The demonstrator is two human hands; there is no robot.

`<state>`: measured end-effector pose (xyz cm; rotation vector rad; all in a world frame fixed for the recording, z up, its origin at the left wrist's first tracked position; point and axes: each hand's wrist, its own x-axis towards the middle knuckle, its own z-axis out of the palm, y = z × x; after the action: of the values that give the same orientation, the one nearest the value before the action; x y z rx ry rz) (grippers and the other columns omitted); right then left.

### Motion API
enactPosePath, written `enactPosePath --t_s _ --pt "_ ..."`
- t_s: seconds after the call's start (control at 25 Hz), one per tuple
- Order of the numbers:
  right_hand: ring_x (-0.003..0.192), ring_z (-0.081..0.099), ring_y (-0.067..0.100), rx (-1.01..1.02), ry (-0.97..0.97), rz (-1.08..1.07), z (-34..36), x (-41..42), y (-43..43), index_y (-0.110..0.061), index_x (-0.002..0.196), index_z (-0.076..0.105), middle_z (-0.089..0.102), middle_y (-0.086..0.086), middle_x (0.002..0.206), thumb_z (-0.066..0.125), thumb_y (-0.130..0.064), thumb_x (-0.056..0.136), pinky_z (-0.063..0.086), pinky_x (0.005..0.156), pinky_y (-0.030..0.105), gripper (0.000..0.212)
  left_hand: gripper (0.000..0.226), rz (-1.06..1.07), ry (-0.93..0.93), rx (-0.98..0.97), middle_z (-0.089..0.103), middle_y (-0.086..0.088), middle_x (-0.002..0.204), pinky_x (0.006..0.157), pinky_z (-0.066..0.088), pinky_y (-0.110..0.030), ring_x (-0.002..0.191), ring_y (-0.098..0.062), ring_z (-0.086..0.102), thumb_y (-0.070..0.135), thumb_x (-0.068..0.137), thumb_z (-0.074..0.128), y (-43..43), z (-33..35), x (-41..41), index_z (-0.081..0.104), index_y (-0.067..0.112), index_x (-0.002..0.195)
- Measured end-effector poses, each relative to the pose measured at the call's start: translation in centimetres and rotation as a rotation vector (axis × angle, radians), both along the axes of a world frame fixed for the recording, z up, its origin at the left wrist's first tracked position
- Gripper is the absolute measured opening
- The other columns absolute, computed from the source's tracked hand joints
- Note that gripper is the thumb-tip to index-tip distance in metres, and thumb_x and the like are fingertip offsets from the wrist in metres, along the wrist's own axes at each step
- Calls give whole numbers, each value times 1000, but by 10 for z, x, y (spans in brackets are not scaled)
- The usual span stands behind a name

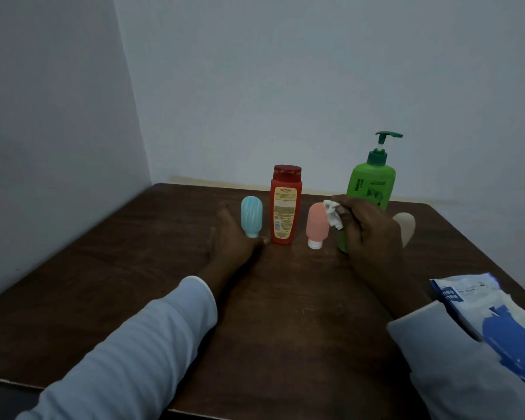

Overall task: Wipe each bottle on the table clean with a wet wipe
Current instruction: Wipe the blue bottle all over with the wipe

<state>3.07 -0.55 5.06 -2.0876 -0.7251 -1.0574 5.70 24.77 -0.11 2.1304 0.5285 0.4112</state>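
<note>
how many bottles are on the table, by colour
blue bottle: 1
red bottle: 1
pink bottle: 1
green bottle: 1
beige bottle, partly hidden: 1
total: 5

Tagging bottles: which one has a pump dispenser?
The tall green plastic bottle behind the right hand; it alone shows a pump head, dark green, on top.

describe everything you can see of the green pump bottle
The green pump bottle stands upright at the back right of the table, tallest in the row. Bright green plastic-looking body, darker green collar and pump head with spout pointing right, dark print on its front. The right hand, pinching a wet wipe, covers its lower part; contact cannot be told.
</note>
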Motion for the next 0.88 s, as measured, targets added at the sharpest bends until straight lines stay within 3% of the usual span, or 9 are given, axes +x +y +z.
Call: enactPosePath --t_s 0.08,0.2,0.4,0.52,0.68,0.88 --pt "100 63 14 -8 -13 -8 0 2 1 -7 118 66 71 9 111 59 -5 95 49 88 24 24 136 -14 -20 -52 59 -13 137 96 57 -58 123 -32 63 29 65 97 4 -1 5 -4 45 156" --pt "101 64 16 -3 -7 -16 0 1 2 -7 120 66 71 9 112 59 -7 96 51 89 26 25 125 -53 -83 -154 64 -9 122 93 60 -50 107 -22 68 13 76 90 7 6 -4 2 40 160" --pt "99 60 7 -10 8 17 1 0 2 -9 119 67 69 4 110 58 -4 95 46 87 13 26 103 -109 -238 -261 65 -2 99 83 63 -45 91 -18 70 6 79 87 42 17 -41 22 40 150" --pt "103 61 12 -53 -7 32 0 0 2 -9 116 69 70 4 112 59 -3 93 46 90 19 26 87 -197 -322 -398 67 0 88 85 63 -48 89 -20 71 -1 76 87 64 19 -60 38 32 139" --pt "106 61 18 -153 -2 76 0 1 8 -9 112 71 69 5 114 62 -3 91 48 91 32 24 68 -455 -205 -542 75 -6 99 84 63 -43 103 -29 73 -10 80 76 55 32 -71 50 21 135" --pt "100 59 6 -265 148 237 1 -6 12 -16 112 70 69 -1 111 61 -4 90 47 85 14 26 58 -878 92 -629 70 -25 127 97 59 -48 121 -37 68 -14 90 63 21 30 -47 51 12 141"
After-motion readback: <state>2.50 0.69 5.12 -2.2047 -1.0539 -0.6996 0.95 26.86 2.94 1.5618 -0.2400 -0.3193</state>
